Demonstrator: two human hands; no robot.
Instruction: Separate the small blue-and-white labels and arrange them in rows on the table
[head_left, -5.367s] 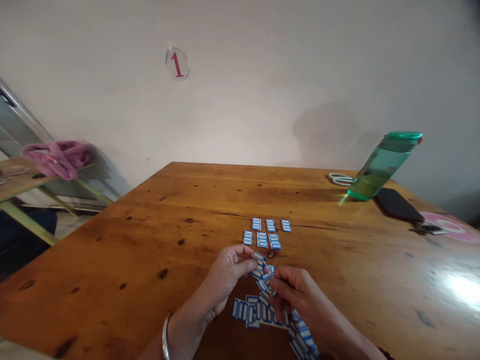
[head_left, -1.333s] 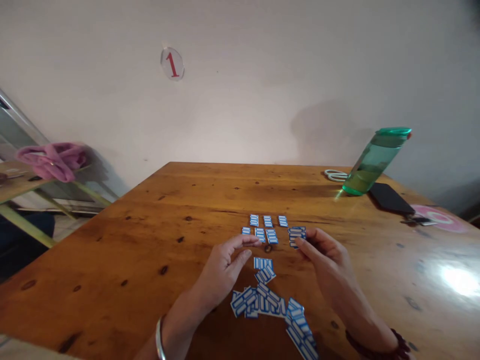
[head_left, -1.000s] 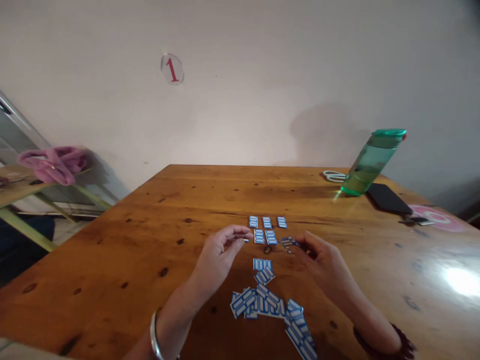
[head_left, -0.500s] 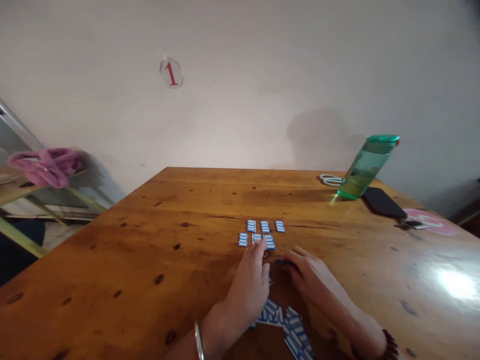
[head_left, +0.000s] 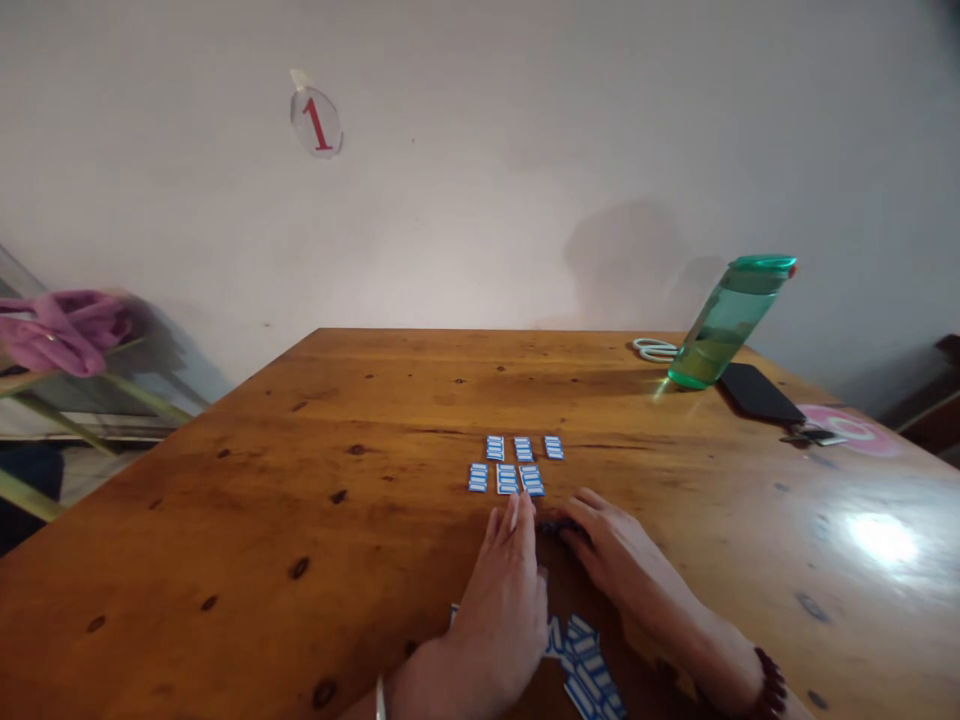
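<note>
Since the frame half a second back, both hands have slid a little nearer the body and lie lower over the loose stickers; the view has swung left.

Left hand (head_left: 504, 590): fingers straight and together, palm down, flat on the bench (head_left: 300, 520), tips just short of the near row of laid-out blue-and-white label stickers (head_left: 507, 478). No pinch visible.

Right hand (head_left: 611, 545): touching the left at the fingertips, fingers curled onto something small and dark between the two hands. Whether it pinches a sticker, cannot tell.

Under and behind both palms: loose heap of stickers (head_left: 589, 670), partly covered.

Beyond the fingertips: two rows of three stickers, evenly spaced.

Judgement: to place a piece well, keep the left hand flat as a stop, align the edge with the near row, match the gap, press down without nudging neighbours.

Far right of the grip: green water bottle (head_left: 724, 320), scissors (head_left: 654, 349), black phone (head_left: 757, 392).
</note>
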